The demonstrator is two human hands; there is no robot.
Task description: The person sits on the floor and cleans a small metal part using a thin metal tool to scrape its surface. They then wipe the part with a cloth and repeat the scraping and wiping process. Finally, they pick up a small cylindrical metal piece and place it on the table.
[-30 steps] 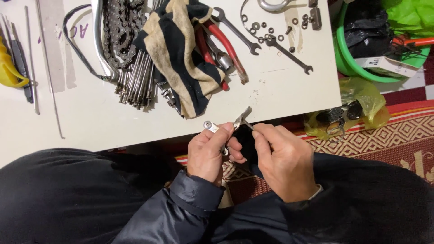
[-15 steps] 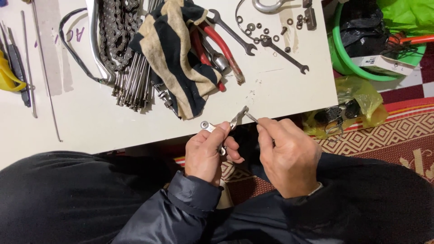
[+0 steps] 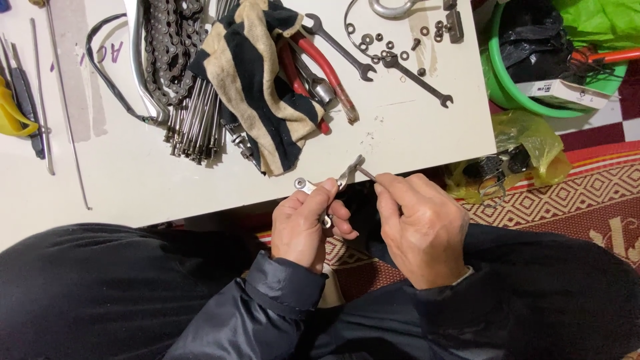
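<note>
My left hand [image 3: 303, 223] grips a small metal part [image 3: 333, 181] with a round eye at its left end, held just past the near edge of the white table [image 3: 133, 180]. My right hand [image 3: 420, 227] pinches a thin dark metal rod [image 3: 367, 174], whose tip meets the far end of the small part. Both hands sit close together above my lap, in dark jacket sleeves.
On the table lie a striped rag [image 3: 260, 80], red-handled pliers [image 3: 320, 67], two spanners [image 3: 413, 77], a bicycle chain [image 3: 163, 47], a bundle of spokes [image 3: 197, 127], loose nuts and washers [image 3: 387, 43]. A green basin [image 3: 513, 93], a yellow bag [image 3: 527, 133] and a patterned rug [image 3: 573, 200] are at the right.
The hands stay together at the table edge with small shifts; the right fingers have worked the rod against the small part. The view shifted slightly.
</note>
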